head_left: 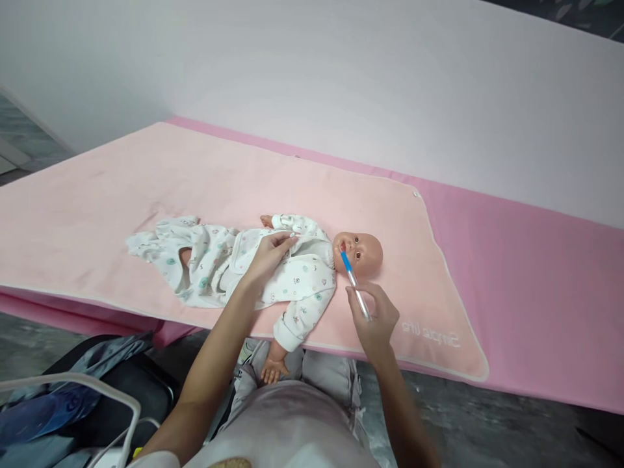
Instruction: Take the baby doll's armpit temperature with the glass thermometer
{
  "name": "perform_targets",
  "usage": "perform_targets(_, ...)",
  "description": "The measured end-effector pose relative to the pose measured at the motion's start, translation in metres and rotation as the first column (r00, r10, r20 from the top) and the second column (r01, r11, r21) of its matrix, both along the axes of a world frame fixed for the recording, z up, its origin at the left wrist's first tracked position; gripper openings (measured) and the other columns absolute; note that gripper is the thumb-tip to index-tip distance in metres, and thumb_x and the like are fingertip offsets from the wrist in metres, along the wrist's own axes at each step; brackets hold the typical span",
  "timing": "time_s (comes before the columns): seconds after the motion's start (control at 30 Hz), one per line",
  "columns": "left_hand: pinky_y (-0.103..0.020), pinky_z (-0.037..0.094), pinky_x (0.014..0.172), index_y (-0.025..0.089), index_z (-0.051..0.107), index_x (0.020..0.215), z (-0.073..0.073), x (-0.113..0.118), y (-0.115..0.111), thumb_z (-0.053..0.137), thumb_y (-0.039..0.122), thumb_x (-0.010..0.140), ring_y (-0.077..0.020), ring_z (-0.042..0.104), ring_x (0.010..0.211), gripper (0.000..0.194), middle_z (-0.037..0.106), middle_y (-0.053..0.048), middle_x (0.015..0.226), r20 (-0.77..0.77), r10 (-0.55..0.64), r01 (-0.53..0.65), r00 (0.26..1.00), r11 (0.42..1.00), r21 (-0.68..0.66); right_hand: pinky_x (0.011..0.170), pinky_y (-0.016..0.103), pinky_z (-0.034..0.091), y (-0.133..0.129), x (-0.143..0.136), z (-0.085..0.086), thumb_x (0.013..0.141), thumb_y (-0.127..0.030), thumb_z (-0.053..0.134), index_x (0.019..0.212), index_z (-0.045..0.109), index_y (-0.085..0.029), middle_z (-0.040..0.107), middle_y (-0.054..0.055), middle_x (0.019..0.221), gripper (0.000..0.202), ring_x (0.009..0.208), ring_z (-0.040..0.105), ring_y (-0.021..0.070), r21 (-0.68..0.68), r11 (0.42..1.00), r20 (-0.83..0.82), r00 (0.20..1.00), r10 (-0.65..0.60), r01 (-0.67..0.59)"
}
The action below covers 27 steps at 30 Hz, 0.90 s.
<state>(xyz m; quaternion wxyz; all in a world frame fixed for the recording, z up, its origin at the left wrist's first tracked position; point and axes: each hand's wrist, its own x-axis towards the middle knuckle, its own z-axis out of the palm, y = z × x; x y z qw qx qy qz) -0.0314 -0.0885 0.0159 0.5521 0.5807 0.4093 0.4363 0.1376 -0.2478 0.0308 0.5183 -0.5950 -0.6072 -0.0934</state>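
Observation:
A baby doll lies on its back with its head to the right, dressed in a white printed jacket. My left hand is on the doll's chest, with thumb and fingers pinched at the jacket's front edge. In my right hand is a slim pen-like stick, blue at one end and white or clear along the rest. Its blue tip points at the doll's mouth; whether it touches cannot be made out. White printed trousers lie loosely over the legs, with skin showing through a gap.
A peach mat with a white edge and lettering lies over a pink-covered table against a white wall. The doll's near arm hangs over the front edge. A black chair or bag with cloth stands below left.

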Motion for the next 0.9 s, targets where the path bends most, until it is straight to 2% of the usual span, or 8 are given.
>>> perform_targets(0.1,-0.024,0.039,0.061,0.014,0.066,0.108,-0.001,-0.002,0.001,0.066,0.043,0.074,-0.0152,0.055,0.070,0.044,0.065,-0.006,0.081,0.125,0.046,-0.037,0.991,0.997,-0.075,0.072,0.028,0.052,0.026,-0.004,0.013,0.087,-0.021,0.051,0.087,0.061,-0.019,0.069,0.005,0.081,0.009,0.079,0.065,0.0154,-0.037,0.988,0.079,0.986,0.150,-0.148)
perform_targets(0.2,-0.025,0.041,0.065,0.014,0.069,0.102,-0.003,-0.001,0.001,0.067,0.042,0.073,-0.0164,0.056,0.076,0.040,0.067,-0.007,0.088,0.157,0.097,-0.092,0.983,0.995,-0.040,0.075,0.029,0.049,0.060,-0.005,0.015,0.091,-0.022,0.044,0.089,0.062,-0.018,0.070,0.005,0.083,0.019,0.080,0.065,0.0164,-0.222,0.957,0.239,0.942,0.237,-0.185)
perform_targets(0.3,-0.024,0.039,0.063,0.016,0.071,0.096,-0.006,0.000,0.001,0.067,0.041,0.074,-0.0153,0.054,0.075,0.033,0.066,-0.005,0.084,0.173,0.098,-0.103,0.980,0.995,0.015,0.073,0.032,0.043,0.094,-0.005,0.016,0.092,-0.020,0.040,0.090,0.060,-0.016,0.067,0.007,0.079,0.020,0.076,0.061,0.0198,-0.437,0.899,0.443,0.862,0.245,-0.031)
perform_targets(0.43,-0.023,0.024,0.047,0.017,0.071,0.096,-0.010,-0.002,0.001,0.067,0.042,0.074,-0.0086,0.036,0.048,0.033,0.051,0.001,0.056,0.161,0.082,-0.082,0.983,0.997,-0.007,0.078,0.037,0.037,0.131,-0.014,0.019,0.089,-0.009,0.036,0.094,0.053,-0.012,0.063,0.012,0.086,0.019,0.081,0.058,0.0243,-0.461,0.873,0.657,0.722,0.216,0.158)
perform_targets(0.53,-0.023,0.017,0.045,0.016,0.071,0.095,-0.010,-0.003,-0.003,0.065,0.043,0.075,-0.0073,0.028,0.046,0.034,0.042,0.003,0.052,0.120,0.024,-0.026,0.993,1.000,0.014,0.081,0.041,0.035,0.152,-0.026,0.020,0.087,-0.005,0.033,0.099,0.051,-0.009,0.062,0.017,0.094,0.022,0.087,0.058,0.0268,-0.507,0.822,0.690,0.694,0.206,0.259)
perform_targets(0.63,-0.023,0.020,0.045,0.015,0.069,0.097,-0.006,-0.004,-0.007,0.059,0.044,0.080,-0.0078,0.029,0.047,0.034,0.038,0.004,0.052,0.035,-0.010,0.008,0.999,0.997,0.073,0.083,0.041,0.035,0.167,-0.035,0.021,0.088,-0.007,0.035,0.106,0.049,-0.008,0.063,0.019,0.099,0.023,0.093,0.059,0.0282,-0.607,0.739,0.663,0.697,0.271,0.290)
perform_targets(0.77,-0.024,0.040,0.055,0.021,0.055,0.120,0.007,-0.010,-0.003,0.054,0.041,0.083,-0.0106,0.048,0.060,0.042,0.055,-0.002,0.081,-0.166,0.011,0.027,0.986,0.974,0.226,0.085,0.039,0.033,0.174,-0.036,0.025,0.087,-0.007,0.036,0.105,0.052,-0.009,0.065,0.018,0.097,0.024,0.094,0.061,0.0257,-0.683,0.667,0.639,0.684,0.351,0.296)
perform_targets(0.9,-0.030,0.049,0.074,0.024,0.045,0.129,0.028,-0.013,0.019,0.052,0.042,0.083,-0.0182,0.057,0.092,0.050,0.044,-0.010,0.123,-0.402,0.176,0.008,0.898,0.910,0.415,0.086,0.039,0.031,0.168,-0.031,0.032,0.086,-0.007,0.035,0.103,0.054,-0.012,0.067,0.015,0.094,0.025,0.090,0.063,0.0244,-0.716,0.653,0.617,0.660,0.428,0.247)
